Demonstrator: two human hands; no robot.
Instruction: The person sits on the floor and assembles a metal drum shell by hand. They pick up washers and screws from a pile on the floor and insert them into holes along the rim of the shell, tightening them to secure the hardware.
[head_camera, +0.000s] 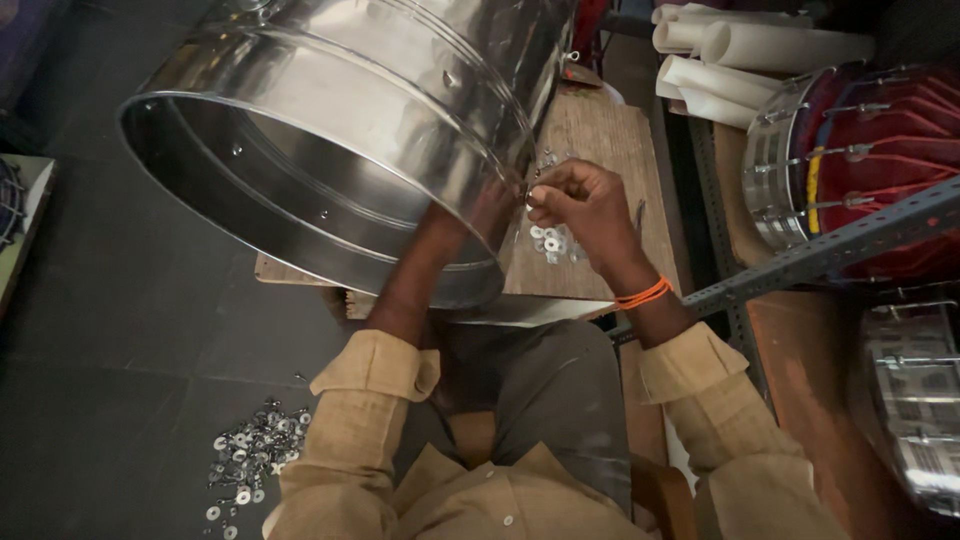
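While the head view is the only one supplied, it serves for the whole entry.

Head view. Item one: right hand, fingers pinched shut on a small pale washer, held against the outer wall of the steel drum shell close to its near rim. Item two: left hand, reaching inside the shell; only the forearm shows, so whether that hand is open or closed cannot be told. Item three: the shell itself, polished, lying tilted on its side across a wooden board, open mouth towards the floor on the left. Item four: a loose cluster of washers on the board, just below the pinch. Item five: a second scatter of washers and small hardware on the dark floor, well below and left of the grip. Item six: finished drums with red lacing well to the right of the grip, past a slotted metal angle bar; rolled sheets above.

Handling note, as a judgement: the fit goes best if the pinch stays light and square to the wall, with the inside hand backing the same hole, since the curved shell could roll on the board.
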